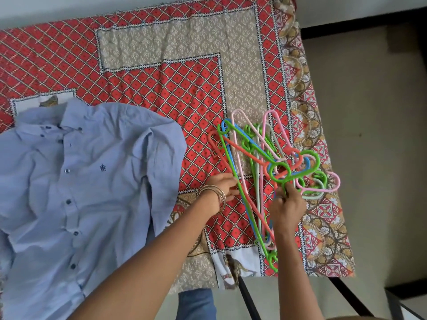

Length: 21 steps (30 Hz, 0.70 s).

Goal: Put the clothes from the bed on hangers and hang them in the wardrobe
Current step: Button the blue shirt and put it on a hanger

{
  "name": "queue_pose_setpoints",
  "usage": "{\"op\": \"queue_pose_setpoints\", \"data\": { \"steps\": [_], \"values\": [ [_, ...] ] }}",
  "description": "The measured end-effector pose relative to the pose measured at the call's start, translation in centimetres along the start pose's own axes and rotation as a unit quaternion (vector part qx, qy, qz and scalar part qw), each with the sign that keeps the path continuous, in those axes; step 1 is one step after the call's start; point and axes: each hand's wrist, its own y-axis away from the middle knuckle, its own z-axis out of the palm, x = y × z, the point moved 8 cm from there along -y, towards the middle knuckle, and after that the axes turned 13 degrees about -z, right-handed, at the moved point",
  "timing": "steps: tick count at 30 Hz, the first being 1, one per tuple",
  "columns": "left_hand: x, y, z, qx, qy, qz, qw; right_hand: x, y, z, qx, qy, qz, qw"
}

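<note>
Hangers point(265, 172) of green, pink, blue, orange and pale plastic lie in a tangled pile near the right edge of the bed point(161, 72), which is covered by a red and beige patterned spread. Light blue shirt point(76, 181), buttoned and collar-up, lies flat on the left part of the bed, well apart from the pile. Left hand point(223, 188), bangles at the wrist, touches a green hanger's bar with extended fingers, while the right hand point(286, 204) pinches the hanger hooks with curled fingers.
</note>
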Motion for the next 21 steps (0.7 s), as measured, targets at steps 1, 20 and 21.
{"op": "queue_pose_setpoints", "data": {
  "steps": [1, 20, 21],
  "values": [
    [0.3, 0.3, -0.5, -0.004, 0.012, 0.007, 1.0, -0.6, -0.1, -0.2, 0.0, -0.009, -0.001, 1.0],
    [8.6, 8.1, -38.3, 0.068, 0.097, 0.217, 0.969, -29.8, 9.9, 24.4, -0.328, -0.423, 0.175, 0.826],
    [9.0, 8.1, -40.1, 0.069, 0.096, 0.222, 0.968, -31.0, 10.0, 25.9, -0.322, -0.419, 0.169, 0.832]
  ]
}}
